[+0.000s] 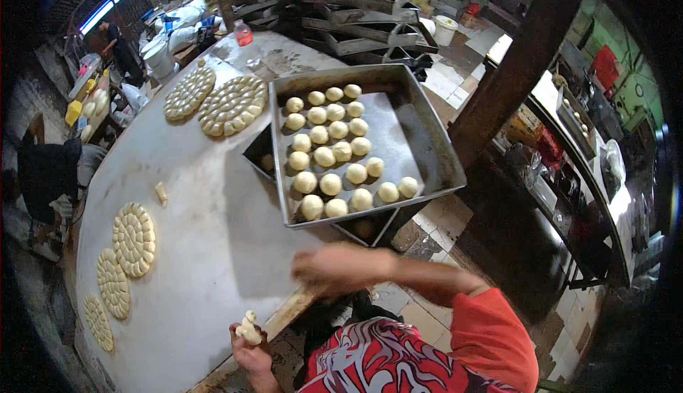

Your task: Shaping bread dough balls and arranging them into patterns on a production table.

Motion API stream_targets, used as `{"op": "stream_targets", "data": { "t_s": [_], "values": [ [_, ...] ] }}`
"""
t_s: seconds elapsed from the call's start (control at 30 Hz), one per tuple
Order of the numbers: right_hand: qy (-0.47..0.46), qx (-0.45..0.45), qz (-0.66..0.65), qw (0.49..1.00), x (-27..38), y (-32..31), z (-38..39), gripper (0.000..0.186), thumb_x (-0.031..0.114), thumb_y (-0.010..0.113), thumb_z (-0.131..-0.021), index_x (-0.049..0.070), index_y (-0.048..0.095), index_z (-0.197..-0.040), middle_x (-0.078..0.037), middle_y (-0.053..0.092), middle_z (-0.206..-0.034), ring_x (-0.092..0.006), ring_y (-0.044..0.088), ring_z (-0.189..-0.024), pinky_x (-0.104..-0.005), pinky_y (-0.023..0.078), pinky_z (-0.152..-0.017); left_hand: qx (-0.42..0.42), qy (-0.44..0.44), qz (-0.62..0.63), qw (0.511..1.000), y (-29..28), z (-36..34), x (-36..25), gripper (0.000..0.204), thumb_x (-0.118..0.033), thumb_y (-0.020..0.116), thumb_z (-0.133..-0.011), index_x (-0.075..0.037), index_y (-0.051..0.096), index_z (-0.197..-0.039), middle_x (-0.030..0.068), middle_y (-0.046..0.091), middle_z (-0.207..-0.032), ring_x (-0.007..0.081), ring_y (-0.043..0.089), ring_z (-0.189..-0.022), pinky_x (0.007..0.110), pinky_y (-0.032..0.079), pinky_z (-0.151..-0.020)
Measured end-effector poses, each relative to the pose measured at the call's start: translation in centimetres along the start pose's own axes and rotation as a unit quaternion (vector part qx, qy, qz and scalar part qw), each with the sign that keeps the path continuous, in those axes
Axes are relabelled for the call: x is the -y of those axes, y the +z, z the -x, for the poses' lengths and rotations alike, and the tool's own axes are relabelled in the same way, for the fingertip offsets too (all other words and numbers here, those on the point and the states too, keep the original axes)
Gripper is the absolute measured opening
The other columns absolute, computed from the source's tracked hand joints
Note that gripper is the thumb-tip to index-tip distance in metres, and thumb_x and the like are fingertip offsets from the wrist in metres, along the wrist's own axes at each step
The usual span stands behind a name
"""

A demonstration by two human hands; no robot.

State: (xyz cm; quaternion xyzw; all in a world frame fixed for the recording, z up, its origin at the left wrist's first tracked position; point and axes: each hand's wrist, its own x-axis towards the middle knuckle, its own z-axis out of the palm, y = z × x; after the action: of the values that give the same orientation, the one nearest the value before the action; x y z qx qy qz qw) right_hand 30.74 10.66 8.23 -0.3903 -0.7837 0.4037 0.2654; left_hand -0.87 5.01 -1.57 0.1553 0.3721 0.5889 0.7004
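Observation:
My left hand (pixel 252 359) is at the table's near edge, closed around a lump of pale dough (pixel 249 330) that sticks up in a knob between the fingers. My right hand (pixel 340 268) reaches across just below the tray, over the wooden table edge; motion smears its fingers, so what they hold, if anything, is hidden. Beyond it stands a deep square metal tray (pixel 438 183) with rows of round dough balls (pixel 342 152) along its left and near parts. A small strip of dough (pixel 161 194) lies alone on the white table (pixel 206 272).
Scored dough rounds (pixel 134 240) lie along the table's left side, with two more dough rounds (pixel 231 106) at the back. A bottle (pixel 243 33) with a red label stands at the far edge. Stacked trays (pixel 363 12), a slanted post (pixel 523 58) and a side bench (pixel 580 140) lie beyond.

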Motion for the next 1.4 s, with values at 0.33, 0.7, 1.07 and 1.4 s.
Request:
{"op": "stream_targets", "data": {
  "t_s": [0.33,0.7,1.07,1.4],
  "values": [
    [0.405,-0.027,0.315,0.858,-16.2,-16.8,19.2,0.041,0.030,0.068,-0.076,-0.002,0.055,-0.097,-0.020,0.056,-0.102,-0.0329,0.056,-0.101,-0.0400,0.048,-0.080,0.014,-0.059,0.057,0.997,2.6,1.0,4.0,0.036,-0.022,0.054,-0.082,-0.005,0.052,-0.114,0.0104,0.057,-0.102,0.0205,0.051,-0.085,0.033,0.043,-0.068],
    [0.113,-0.058,0.082,0.989,-0.7,4.4,-8.2,0.032,0.028,0.058,-0.086,0.003,0.060,-0.105,-0.015,0.059,-0.108,-0.0293,0.055,-0.103,-0.0391,0.044,-0.090,-0.226,0.211,-0.816,0.488,-9.6,-9.6,-3.4,0.031,-0.033,0.055,-0.085,-0.003,0.058,-0.095,0.0150,0.045,-0.114,0.0344,0.042,-0.106,0.048,0.032,-0.092],
    [0.063,-0.257,0.296,0.918,-21.0,13.5,-53.1,0.041,0.023,0.055,-0.083,0.005,0.049,-0.120,-0.018,0.053,-0.114,-0.0386,0.047,-0.106,-0.0444,0.040,-0.089,0.010,0.249,-0.761,0.599,-8.6,-9.1,-2.4,0.023,-0.027,0.061,-0.077,-0.014,0.060,-0.096,0.0057,0.054,-0.108,0.0270,0.050,-0.096,0.045,0.040,-0.083],
    [0.108,-0.044,0.146,0.982,-7.7,19.2,-21.0,0.023,0.011,0.066,-0.079,0.004,0.057,-0.098,-0.017,0.055,-0.095,-0.0362,0.054,-0.086,-0.0420,0.045,-0.078,-0.043,0.168,-0.738,0.652,-10.8,-9.7,-5.2,0.019,-0.027,0.066,-0.074,-0.012,0.062,-0.084,0.0083,0.055,-0.090,0.0278,0.051,-0.089,0.042,0.045,-0.074]
  ]
}}
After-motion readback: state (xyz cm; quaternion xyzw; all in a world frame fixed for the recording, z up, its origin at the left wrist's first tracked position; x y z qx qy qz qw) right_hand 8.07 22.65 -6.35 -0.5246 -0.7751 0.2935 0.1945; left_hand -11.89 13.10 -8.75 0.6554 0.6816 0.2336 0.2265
